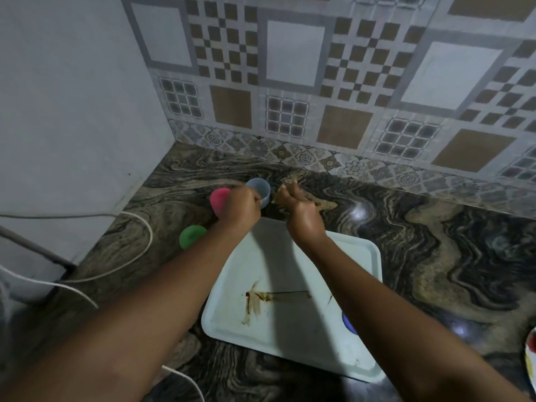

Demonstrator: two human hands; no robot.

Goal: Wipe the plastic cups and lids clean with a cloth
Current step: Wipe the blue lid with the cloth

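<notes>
Past the tray's [358, 256] far edge, the left hand [242, 208] curls round a pale blue cup [260, 189]. The right hand [303, 211], just beside, grips a tan cloth [280, 197].

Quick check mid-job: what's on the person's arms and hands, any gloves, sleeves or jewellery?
The left hand and right hand are bare: no gloves, rings or bracelets show. Both forearms are uncovered down to the frame edge, with no sleeve, watch or marking in view.

Dim light, countertop [435, 227] glare spots, edges bowed, slight blur
</notes>
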